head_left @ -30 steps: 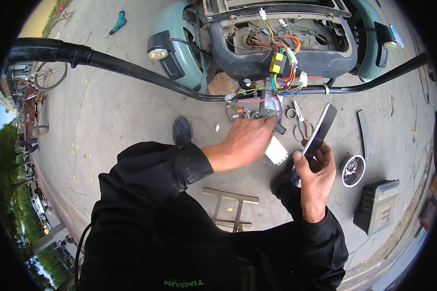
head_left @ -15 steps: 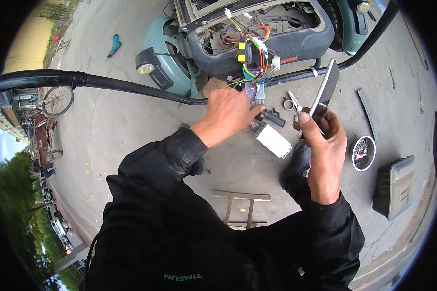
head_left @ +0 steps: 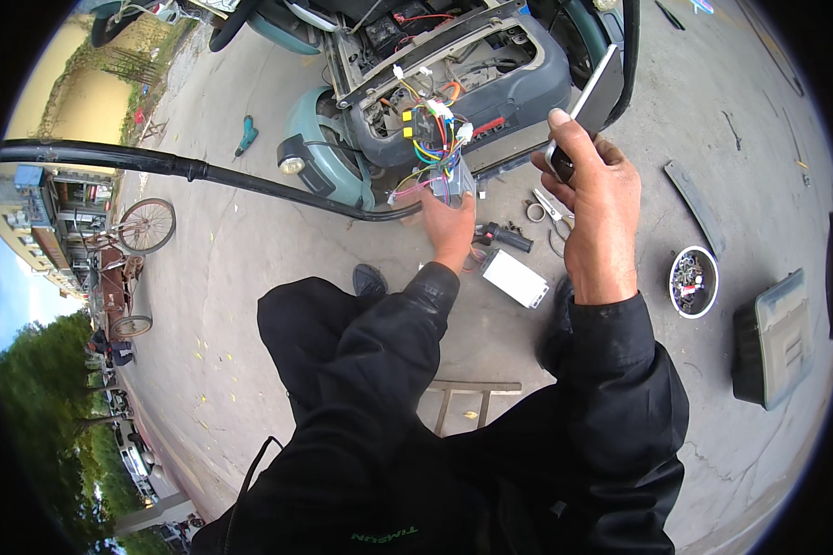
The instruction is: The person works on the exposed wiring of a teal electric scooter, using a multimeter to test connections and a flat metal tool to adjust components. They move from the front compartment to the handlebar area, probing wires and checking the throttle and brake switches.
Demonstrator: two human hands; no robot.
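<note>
My left hand (head_left: 448, 228) is closed around a silver metal controller box (head_left: 451, 188), thumb on its right side and fingers at its left. A bundle of coloured wires (head_left: 440, 139) with white and yellow connectors runs from the box up to the vehicle's open front. My right hand (head_left: 594, 199) holds a smartphone (head_left: 594, 92) up, tilted and seen nearly edge-on. Below the left hand, a white rectangular box (head_left: 515, 277) lies on the ground beside a black handlebar grip (head_left: 507, 237). Scissors (head_left: 553, 207) lie between the two hands.
The grey-green vehicle (head_left: 472, 88) stands ahead, with a black bar (head_left: 250, 185) crossing before it. At right are a bowl of small parts (head_left: 692, 282), a dark strip (head_left: 694, 205) and a toolbox (head_left: 773, 340). A teal drill (head_left: 246, 136) lies far left; a stool (head_left: 477, 387) is below.
My left hand has turned and moved down from over the controller box to hold it from the near side. My right hand has risen slightly with the smartphone. The whole view has shifted.
</note>
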